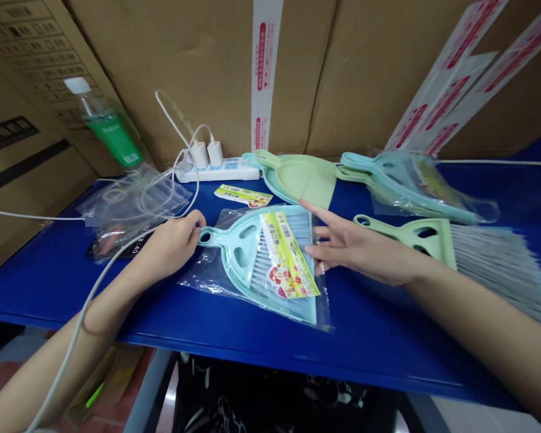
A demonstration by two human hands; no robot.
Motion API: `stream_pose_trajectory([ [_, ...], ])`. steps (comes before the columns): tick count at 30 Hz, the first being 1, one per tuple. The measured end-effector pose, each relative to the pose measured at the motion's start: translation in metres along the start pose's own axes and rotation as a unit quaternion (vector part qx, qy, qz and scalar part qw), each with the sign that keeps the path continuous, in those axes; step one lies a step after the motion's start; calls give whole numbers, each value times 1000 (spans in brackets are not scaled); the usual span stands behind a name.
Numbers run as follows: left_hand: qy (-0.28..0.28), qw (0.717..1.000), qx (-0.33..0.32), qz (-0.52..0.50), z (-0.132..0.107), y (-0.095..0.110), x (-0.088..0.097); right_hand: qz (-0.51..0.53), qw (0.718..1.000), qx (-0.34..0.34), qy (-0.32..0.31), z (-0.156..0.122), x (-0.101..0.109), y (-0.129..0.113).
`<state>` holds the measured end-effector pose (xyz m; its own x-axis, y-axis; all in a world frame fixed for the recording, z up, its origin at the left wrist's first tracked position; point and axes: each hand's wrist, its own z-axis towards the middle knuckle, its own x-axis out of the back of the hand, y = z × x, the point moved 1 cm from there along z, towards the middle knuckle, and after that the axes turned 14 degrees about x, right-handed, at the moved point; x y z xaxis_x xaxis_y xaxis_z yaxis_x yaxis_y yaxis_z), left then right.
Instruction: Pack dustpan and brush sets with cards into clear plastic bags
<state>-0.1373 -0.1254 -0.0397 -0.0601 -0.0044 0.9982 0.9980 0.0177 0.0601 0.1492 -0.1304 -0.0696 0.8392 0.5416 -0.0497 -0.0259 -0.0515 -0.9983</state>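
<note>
A light blue dustpan and brush set [238, 255] lies flat on the blue table in a clear plastic bag [207, 273], with a yellow-green printed label card [286, 255] over the bristles. My left hand [174, 243] is closed at the handle end, its fingers pinched on the bag there; the exact grip is partly hidden. At the wide right edge of the dustpan, my right hand [356, 246] has its fingers apart, with the index finger stretched out and the thumb touching the edge. To its right lies a green hand brush [424, 237] with grey bristles.
Behind are loose green [304, 171] and blue dustpans, another bagged set [410, 180], a label card [243, 195] and a power strip [225, 171] with white cables. A green-labelled bottle [112, 132], plastic bags [135, 192] and a phone [135, 243] are at left. Cardboard boxes [171, 54] stand behind.
</note>
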Motion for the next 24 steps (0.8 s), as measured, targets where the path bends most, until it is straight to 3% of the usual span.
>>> stream_pose_trajectory([
  [15, 52, 997, 3, 49, 4, -11, 0, -87, 993, -23, -77, -4, 14, -7],
  [21, 39, 998, 10, 42, 3, -10, 0, -139, 985, -50, -93, -7, 8, -14],
  [24, 58, 998, -14, 23, 3, -9, -2, -199, 972, -69, -106, -11, 5, -18],
])
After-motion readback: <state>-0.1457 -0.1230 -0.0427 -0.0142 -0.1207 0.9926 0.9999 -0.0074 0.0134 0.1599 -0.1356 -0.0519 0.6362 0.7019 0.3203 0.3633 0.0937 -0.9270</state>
